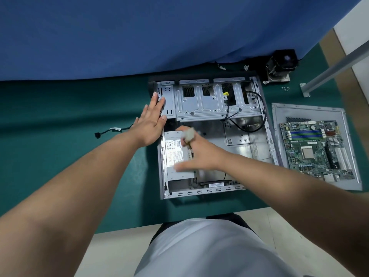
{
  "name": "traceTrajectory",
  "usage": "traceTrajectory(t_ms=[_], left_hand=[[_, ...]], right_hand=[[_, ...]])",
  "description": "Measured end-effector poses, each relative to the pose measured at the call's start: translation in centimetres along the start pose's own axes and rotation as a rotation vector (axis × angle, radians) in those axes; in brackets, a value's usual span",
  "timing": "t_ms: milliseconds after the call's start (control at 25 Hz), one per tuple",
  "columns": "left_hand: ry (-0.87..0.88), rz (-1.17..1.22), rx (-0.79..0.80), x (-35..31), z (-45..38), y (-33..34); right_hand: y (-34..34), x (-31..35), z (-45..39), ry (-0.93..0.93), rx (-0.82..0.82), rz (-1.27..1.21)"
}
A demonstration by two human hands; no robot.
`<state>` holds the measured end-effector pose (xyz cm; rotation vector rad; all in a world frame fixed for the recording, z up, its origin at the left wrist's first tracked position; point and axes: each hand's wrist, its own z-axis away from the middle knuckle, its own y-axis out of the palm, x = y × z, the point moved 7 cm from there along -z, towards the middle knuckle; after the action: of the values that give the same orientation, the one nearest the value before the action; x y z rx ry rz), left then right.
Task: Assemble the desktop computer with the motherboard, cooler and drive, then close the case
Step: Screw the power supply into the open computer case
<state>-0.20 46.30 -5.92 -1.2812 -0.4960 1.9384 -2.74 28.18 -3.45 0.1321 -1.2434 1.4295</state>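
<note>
1. The case (259, 152) lies open on its side in the middle of the green mat (60, 116), and I judge it the heaviest, stiffest piece here. Its sheet-metal edges look sharp, so I would steady it by the flat walls. My left hand (151, 122) does just that, fingers straight and flat against the case's left wall by the drive cage (199, 100), holding nothing.

2. The side panel (276, 116) lies on the mat just to the right of the case. It looks thin and light, likely to flex, so I would lift it by two opposite edges.

3. The motherboard (317, 148) rests on that panel, not yet in the case. I take it for stiff but fragile, best held by its bare edges, away from the socket and slots.

4. The power supply (175, 154) sits in the case's near-left corner and looks dense. I would leave it there.

5. The cooler (281, 64) stands beyond the case's far-right corner. It looks compact and weighty, and I would take it by the body, not the fan.

6. My right hand (199, 154), blurred, hovers over the power supply and pinches a white connector (188, 134) on its soft, springy cable. How tight the pinch is, I cannot tell.

7. The loose screws (285, 88) near the cooler are tiny and easily lost.
</note>
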Motion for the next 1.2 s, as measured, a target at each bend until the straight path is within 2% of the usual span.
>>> traceTrajectory(t_ms=[120,360,560,800,920,1200], left_hand=[[-0.013,-0.015,-0.001,-0.1,0.0,0.0],[-0.009,-0.025,-0.017,0.1,-0.2,0.1],[-0.009,-0.018,-0.035,0.1,-0.2,0.1],[-0.012,-0.007,-0.044,0.0,-0.3,0.1],[-0.015,-0.004,-0.047,0.1,-0.4,0.1],[-0.019,-0.011,-0.059,0.2,-0.3,0.3]], right_hand=[[-0.8,-0.1,-1.5,0.076,-0.068,-0.055],[-1.0,-1.8,-3.6,0.27,-0.017,-0.196],[-0.8,-2.1,-2.8,0.289,-0.075,-0.255],[0.6,-3.0,-1.6,0.34,0.022,-0.462],[1.0,-3.1,-2.2,0.365,0.096,-0.428],[1.1,-3.3,-3.5,0.266,0.021,-0.158]])
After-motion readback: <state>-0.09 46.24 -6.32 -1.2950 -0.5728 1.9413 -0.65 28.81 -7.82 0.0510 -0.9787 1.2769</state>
